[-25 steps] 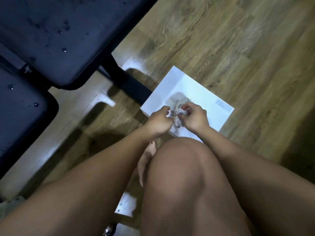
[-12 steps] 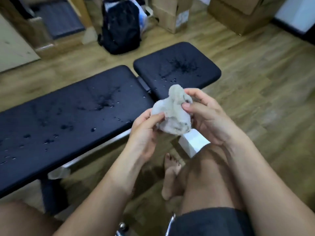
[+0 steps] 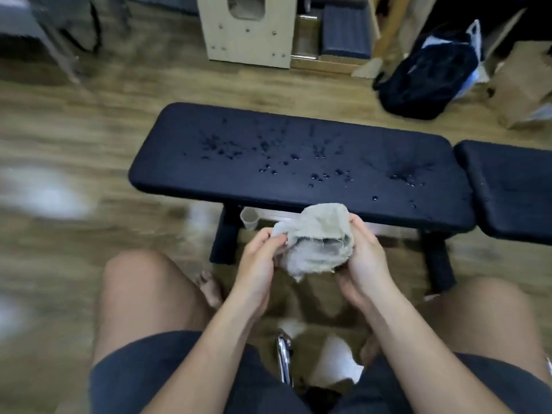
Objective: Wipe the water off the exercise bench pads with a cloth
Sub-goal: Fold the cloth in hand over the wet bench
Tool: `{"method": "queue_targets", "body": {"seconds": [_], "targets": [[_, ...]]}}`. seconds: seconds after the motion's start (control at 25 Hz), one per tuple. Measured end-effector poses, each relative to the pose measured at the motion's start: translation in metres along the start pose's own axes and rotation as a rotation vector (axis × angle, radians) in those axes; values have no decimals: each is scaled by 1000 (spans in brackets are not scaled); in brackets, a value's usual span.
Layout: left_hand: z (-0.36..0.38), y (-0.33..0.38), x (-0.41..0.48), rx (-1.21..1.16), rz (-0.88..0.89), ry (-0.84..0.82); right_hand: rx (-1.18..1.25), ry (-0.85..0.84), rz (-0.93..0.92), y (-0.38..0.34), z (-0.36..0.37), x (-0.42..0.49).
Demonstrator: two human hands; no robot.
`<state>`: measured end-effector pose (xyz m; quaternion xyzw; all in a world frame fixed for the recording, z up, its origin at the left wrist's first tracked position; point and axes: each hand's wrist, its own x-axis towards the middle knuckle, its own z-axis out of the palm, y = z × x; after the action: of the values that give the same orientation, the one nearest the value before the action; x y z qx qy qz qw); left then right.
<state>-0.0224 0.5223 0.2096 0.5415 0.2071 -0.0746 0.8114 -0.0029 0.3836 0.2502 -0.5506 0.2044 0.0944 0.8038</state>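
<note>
as left hand (image 3: 259, 262) and right hand (image 3: 365, 259) fingers (image 3: 276, 238) clamp cloth (image 3: 319, 236), cropped pad (image 3: 513, 186) seems wet

Looking down at a brown wood floor (image 3: 74, 138), shining a little with pale light patches at the left. Seeing a pale wood cabinet (image 3: 248, 37) standing at the far side, a black backpack (image 3: 427, 76) lying to its right, a brown cardboard box (image 3: 519, 88) sitting just beside the backpack.

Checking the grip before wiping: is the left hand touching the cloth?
Touching. Head view: the left hand pinches the cloth at its left edge.
</note>
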Motion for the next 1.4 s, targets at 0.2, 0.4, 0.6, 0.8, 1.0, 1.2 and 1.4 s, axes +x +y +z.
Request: {"method": "queue_targets", "body": {"seconds": [0.2,0.4,0.6,0.8,1.0,1.2,1.4], "targets": [[-33,10,12,177,220,263,-301,-50,-46,23,56,28],[-33,4,33,536,237,298,-617,8,-192,26,80,59],[-43,29,51,587,252,-84,-680,-15,-245,7,91,61],[-54,52,50,-160,-163,-188,-458,-134,-71,-9,106,47],[-84,64,37,-196,-303,-189,-204,-339,14,5,96,25],[-74,58,20,-181,-183,-66,-274,-199,-60,12,54,20],[-66,55,6,-202,-184,-62,-231,-235,-27,13,41,20]]}}
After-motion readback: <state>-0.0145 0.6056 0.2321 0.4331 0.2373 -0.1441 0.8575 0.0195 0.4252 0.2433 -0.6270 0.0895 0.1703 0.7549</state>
